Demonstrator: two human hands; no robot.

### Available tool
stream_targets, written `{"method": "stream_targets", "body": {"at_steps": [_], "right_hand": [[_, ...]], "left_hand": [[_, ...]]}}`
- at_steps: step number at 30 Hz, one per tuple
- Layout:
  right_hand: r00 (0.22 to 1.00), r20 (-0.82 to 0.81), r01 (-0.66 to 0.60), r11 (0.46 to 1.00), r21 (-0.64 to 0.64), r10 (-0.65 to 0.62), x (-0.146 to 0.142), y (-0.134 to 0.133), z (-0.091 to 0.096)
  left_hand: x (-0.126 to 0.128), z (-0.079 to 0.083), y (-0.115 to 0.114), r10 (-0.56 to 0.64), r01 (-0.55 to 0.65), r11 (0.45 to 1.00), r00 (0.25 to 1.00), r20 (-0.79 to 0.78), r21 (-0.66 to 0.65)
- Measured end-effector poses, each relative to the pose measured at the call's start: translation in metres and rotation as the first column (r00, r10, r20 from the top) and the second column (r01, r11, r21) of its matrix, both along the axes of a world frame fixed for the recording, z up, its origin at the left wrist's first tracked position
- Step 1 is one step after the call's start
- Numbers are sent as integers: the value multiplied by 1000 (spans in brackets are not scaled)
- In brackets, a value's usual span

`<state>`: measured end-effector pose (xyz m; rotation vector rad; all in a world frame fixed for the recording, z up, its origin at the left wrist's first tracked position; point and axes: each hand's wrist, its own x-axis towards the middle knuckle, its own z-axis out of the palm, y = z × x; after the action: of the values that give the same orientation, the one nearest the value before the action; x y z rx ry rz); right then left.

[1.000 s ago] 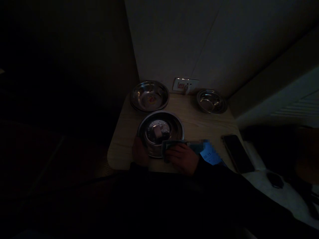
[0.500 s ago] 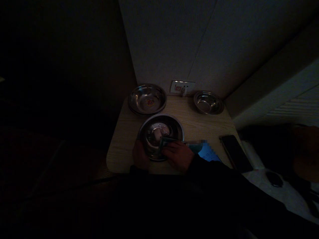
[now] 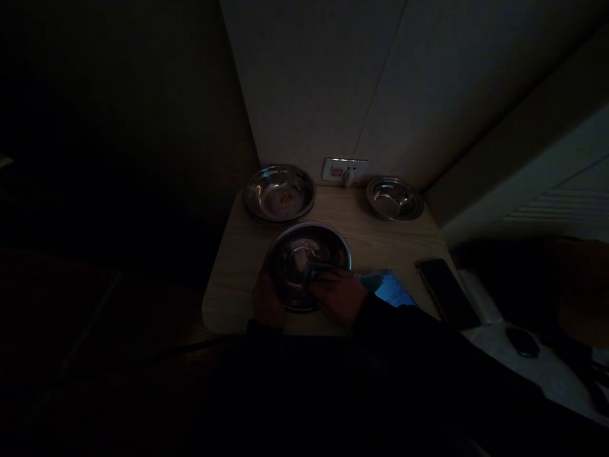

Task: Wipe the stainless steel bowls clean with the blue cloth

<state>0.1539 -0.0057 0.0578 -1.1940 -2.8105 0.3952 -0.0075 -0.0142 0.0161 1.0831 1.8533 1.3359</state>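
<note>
A shiny metal bowl (image 3: 333, 241) stands near the front of a small wood-look table, its inside catching pale reflections. My left hand (image 3: 268, 299) is closed on the bowl's lower left rim, with its fingers partly lost in the dark. Reaching over the near right rim, my right hand (image 3: 341, 296) presses a dark greenish cloth (image 3: 318, 267) against the inner wall. Most of the cloth is hidden under my fingers.
Behind to the left are stacked metal bowls (image 3: 266, 198), and another metal bowl (image 3: 394, 198) sits back right. A lit phone screen (image 3: 394, 292) and a dark phone (image 3: 447, 292) lie to the right. A wall socket (image 3: 345, 170) holds a plug.
My right hand and the cloth have shifted only slightly within the bowl. The camera view has moved a little, and the picture is dimmer.
</note>
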Motion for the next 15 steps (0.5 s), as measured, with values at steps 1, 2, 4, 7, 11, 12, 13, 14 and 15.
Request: {"method": "stream_targets", "body": {"at_steps": [1, 2, 4, 7, 11, 12, 13, 14, 15], "right_hand": [[1000, 2, -3, 1000, 3, 3, 0, -1, 0], [1000, -17, 6, 1000, -4, -6, -3, -2, -1], [994, -96, 45, 998, -39, -49, -16, -5, -4], [985, -148, 77, 994, -75, -88, -28, -7, -6], [1000, -4, 8, 1000, -23, -8, -2, -3, -4], [1000, 18, 1, 1000, -12, -1, 4, -2, -4], [1000, 19, 5, 1000, -10, -5, 7, -3, -4], [1000, 0, 16, 1000, -19, -16, 6, -4, -6], [999, -39, 36, 999, -37, -37, 2, -6, -8]], "left_hand": [[1, 1, 0, -4, 4, 1000, 1000, 0, 8], [1, 1, 0, -1, 1, 1000, 1000, -1, 4], [-1, 0, 0, 13, -13, 999, 1000, -4, -30], [-3, -1, -2, 23, -23, 999, 1000, -18, -40], [0, -1, -3, -20, 21, 1000, 1000, -11, 20], [1, -2, -4, -41, 41, 998, 999, -8, 40], [2, -2, -3, -58, 59, 997, 998, -14, 53], [3, -4, -3, -65, 66, 996, 997, -32, 51], [3, -5, -3, -55, 58, 998, 997, -59, 39]]}}
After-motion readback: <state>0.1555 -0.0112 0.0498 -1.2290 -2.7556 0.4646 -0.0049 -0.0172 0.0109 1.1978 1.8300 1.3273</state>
